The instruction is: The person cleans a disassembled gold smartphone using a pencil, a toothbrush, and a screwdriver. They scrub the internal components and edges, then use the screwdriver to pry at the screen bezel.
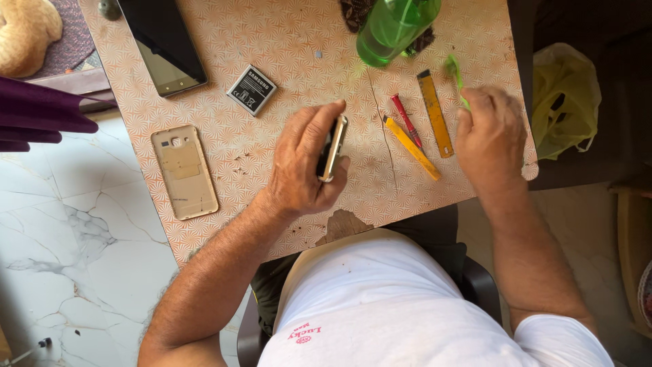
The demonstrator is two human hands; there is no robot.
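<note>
My left hand [304, 162] grips a gold-framed phone body [332, 148] on its edge, above the patterned table [285, 41]. My right hand [490, 132] is closed on a green toothbrush [454, 71], whose head sticks out toward the far side. Between the hands lie a red-handled tool [406, 120], a yellow pry tool [411, 147] and a short yellow ruler [435, 113]. A grey phone battery [251, 90] rests to the left of my left hand, and a gold back cover [184, 172] lies inner side up near the table's left edge.
A second dark phone [163, 44] lies at the far left of the table. A green plastic bottle [394, 27] stands at the far edge. A yellow-green plastic bag [564, 98] sits right of the table. A marble floor [75, 224] lies to the left.
</note>
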